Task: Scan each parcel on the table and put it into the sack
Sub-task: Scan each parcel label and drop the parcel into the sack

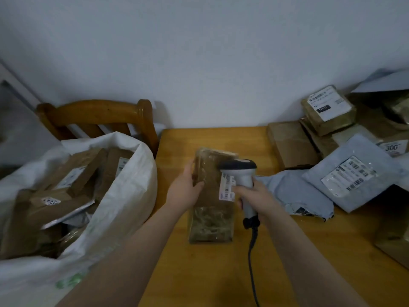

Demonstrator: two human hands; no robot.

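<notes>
Two hands are seen over a smooth, orange-brown wooden table (pixel 221 273). One long rect. parcel (pixel 210 218), brown cardboard wrapped in glossy, crinkled clear tape, is held at mid-table by the left hand (pixel 186 189). Its left edge is hooked by curled fingers & its front is pressed by the thumb, so the grip is clamped on the parcel. The far end is tipped up toward the pale matte wall (pixel 199 63); whether the near end rests on the table cannot be told. A white paper label (pixel 226 188) w/ barcodes is stuck on the parcel's right side. A grey plastic scanner (pixel 241 171) w/ a dark rounded head is gripped by the right hand (pixel 256 196), fingers wrapped tight round the handle. The head is held over the parcel's upper right, w/ the label just beside the scanner body. A black cable (pixel 251 262) is hung from the handle base & runs off the bottom of the view. Left of the table a white woven plastic sack (pixel 124 196) is stood open, its mouth folded back, filled w/ flat brown cardboard parcels. Behind it a varnished wooden chair (pixel 99 116) w/ a curved top rail is set near the wall. At the table's right a soft grey plastic mailer (pixel 354 180) w/ a white label is laid partly over a crumpled grey bag (pixel 294 191), near a plain cardboard box (pixel 290 147) & a squat tape-wrapped packet (pixel 328 109).
</notes>
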